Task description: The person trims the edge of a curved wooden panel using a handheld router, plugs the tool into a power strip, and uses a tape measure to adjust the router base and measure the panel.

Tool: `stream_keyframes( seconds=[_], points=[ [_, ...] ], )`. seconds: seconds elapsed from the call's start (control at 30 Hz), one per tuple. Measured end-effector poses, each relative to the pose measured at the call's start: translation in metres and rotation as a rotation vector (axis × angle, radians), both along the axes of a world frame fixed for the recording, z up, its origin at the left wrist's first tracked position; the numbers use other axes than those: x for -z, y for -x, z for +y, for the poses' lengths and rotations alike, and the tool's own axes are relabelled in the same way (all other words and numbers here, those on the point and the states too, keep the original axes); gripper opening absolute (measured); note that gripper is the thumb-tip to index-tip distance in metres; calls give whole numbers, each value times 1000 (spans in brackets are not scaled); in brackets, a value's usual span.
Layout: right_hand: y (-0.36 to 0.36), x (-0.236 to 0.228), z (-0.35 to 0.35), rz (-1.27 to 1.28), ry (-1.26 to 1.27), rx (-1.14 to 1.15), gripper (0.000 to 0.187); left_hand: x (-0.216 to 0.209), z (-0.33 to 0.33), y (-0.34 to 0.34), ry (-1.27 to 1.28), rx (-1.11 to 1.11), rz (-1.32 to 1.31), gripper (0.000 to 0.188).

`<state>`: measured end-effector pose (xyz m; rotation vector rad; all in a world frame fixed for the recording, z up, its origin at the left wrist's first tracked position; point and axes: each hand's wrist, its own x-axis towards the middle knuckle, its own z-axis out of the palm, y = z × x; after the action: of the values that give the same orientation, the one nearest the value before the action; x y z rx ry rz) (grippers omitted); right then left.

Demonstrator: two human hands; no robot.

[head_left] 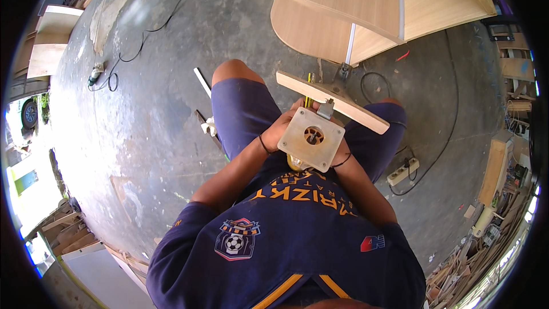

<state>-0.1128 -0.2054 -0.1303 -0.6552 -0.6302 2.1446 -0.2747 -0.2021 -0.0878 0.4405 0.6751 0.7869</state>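
A trim router (311, 138) is held up in front of my belly, its square, worn, see-through base plate turned up toward me. The bit sits in the round hole at the plate's middle. My left hand (279, 128) is closed on the tool's left side. My right hand (342, 153) closes on its right side, most of its fingers hidden behind the plate. A metal bracket (326, 109) juts from the plate's far edge. Just beyond, a pale wooden strip (343, 106) slants above my thighs. A yellow and black striped piece (309, 94) shows beside it.
A curved wood-veneer shelf unit (343, 6) stands ahead on the concrete floor (166, 120). A white power strip (403, 171) and black cables lie to my right. A corded tool (96, 73) lies far left. Wood offcuts (457, 263) are heaped along the right edge.
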Motion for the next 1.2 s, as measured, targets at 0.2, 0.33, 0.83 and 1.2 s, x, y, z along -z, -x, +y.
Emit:
stream_keyframes(
  seconds=[0.2,0.33,0.83,1.2],
  points=[
    [0,-20,-2,-106,40,-52,33,26,-11,11,-352,-4,92,32],
    [-3,18,-2,81,106,-78,29,4,-6,5,-645,5,488,30],
    [5,-29,-3,-103,454,623,31,-19,-21,23,-93,-25,-263,85],
    [-64,-117,-4,-148,113,554,52,-81,18,57,-458,-271,514,66]
  ],
)
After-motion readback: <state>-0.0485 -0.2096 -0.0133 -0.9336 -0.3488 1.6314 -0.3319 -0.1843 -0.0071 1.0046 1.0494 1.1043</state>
